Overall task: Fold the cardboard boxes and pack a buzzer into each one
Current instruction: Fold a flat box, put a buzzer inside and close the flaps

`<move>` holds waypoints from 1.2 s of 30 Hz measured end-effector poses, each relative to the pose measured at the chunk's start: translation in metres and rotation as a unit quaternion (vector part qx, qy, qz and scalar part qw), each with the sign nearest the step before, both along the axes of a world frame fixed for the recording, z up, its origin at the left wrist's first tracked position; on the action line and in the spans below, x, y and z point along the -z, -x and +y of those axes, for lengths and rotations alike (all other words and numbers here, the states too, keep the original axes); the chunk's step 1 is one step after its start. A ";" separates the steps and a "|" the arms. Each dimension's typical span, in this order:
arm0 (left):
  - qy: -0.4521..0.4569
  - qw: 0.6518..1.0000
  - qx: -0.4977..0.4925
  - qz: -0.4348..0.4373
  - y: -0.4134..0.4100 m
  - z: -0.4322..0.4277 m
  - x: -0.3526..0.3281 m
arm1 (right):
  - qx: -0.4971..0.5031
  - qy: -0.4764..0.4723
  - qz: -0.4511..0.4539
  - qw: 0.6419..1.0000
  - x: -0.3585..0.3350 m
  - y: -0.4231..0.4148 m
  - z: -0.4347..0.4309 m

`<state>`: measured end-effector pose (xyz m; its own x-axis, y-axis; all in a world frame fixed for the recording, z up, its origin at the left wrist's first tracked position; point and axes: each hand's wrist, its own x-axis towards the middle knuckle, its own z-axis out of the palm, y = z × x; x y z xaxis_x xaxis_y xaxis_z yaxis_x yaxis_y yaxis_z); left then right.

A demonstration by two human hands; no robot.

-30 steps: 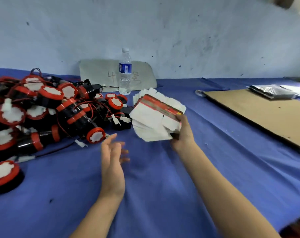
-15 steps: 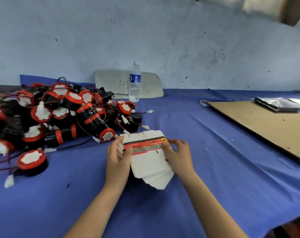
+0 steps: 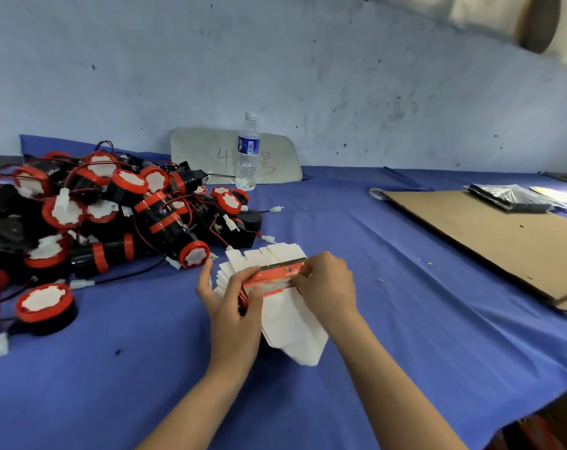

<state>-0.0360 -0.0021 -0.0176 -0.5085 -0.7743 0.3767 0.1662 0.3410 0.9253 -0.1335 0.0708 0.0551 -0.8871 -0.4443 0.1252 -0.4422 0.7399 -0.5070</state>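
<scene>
Aloft in the right hand [image 3: 327, 287] alone 1 s ago, the stack of flat box blanks [image 3: 291, 323] now sits low beside the buzzer pile [image 3: 113, 216] — left hand [image 3: 233, 303] gripping its edge, right pinching its top — so freeing 1 blank seems next.

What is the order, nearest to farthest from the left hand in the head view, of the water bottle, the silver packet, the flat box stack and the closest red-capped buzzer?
1. Flat box stack: held in the left hand.
2. Red-capped buzzer: just beyond its fingertips.
3. Water bottle: at the back, by the wall.
4. Silver packet: far right, at the back.
</scene>
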 end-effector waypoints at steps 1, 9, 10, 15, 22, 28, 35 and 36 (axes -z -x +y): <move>0.002 1.000 -0.005 0.005 -0.001 0.002 0.000 | 0.003 -0.043 0.020 0.999 -0.001 -0.004 -0.005; 0.217 0.964 -0.103 -0.110 -0.008 0.003 -0.006 | -0.048 -0.183 0.053 0.980 -0.013 -0.013 -0.033; 0.269 0.950 -0.097 -0.128 -0.009 0.000 -0.006 | -0.061 -0.180 0.038 0.981 -0.015 -0.010 -0.031; 0.285 0.937 -0.085 -0.181 -0.010 -0.007 -0.009 | -0.086 0.146 -0.253 0.952 -0.018 0.009 -0.009; 0.276 0.930 -0.081 -0.228 -0.009 -0.007 -0.009 | -0.077 0.130 -0.305 0.940 -0.019 0.029 0.037; 0.261 0.950 -0.017 -0.168 -0.006 -0.005 -0.005 | 0.033 0.224 -0.181 0.957 0.013 0.057 0.049; 0.226 0.964 0.038 -0.133 -0.002 -0.006 -0.001 | 0.032 0.099 -0.150 0.983 -0.003 0.091 -0.001; 0.224 0.965 0.037 -0.132 -0.002 -0.006 0.000 | 0.016 0.082 -0.148 0.985 -0.007 0.094 -0.008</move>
